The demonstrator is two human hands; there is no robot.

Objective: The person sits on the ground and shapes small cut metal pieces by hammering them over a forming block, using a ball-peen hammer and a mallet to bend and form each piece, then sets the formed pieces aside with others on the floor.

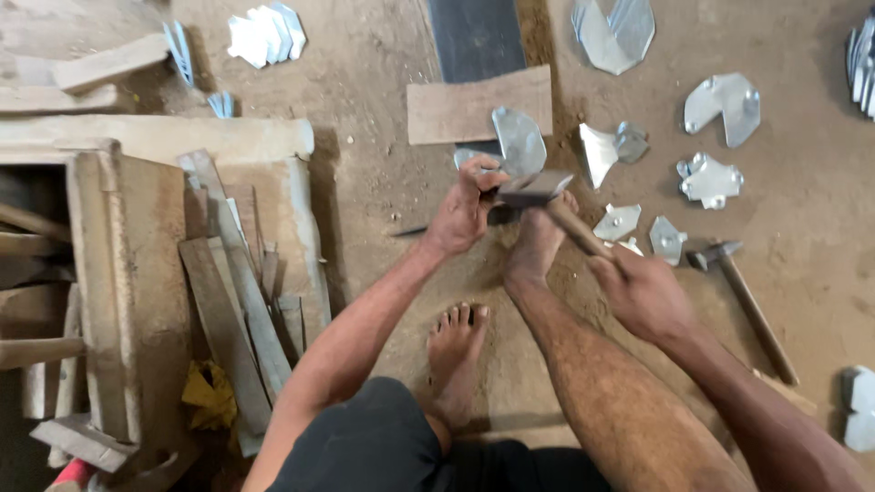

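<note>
Left hand point(460, 214) pinching a curved metal sheet piece point(518, 141) on the dirt floor point(383, 82), right hand point(643, 292) in a closed grip on the wooden handle of a hammer point(538, 189), head just above the piece, spare hammer point(743, 305) lying right, wooden board point(456, 111) behind.

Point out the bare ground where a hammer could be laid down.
Bare dirt lies right of the spare hammer, up to the metal piece at the right edge, and between the wooden board and the plank pile. It is crowded around the metal cutouts above the right hand.
</note>
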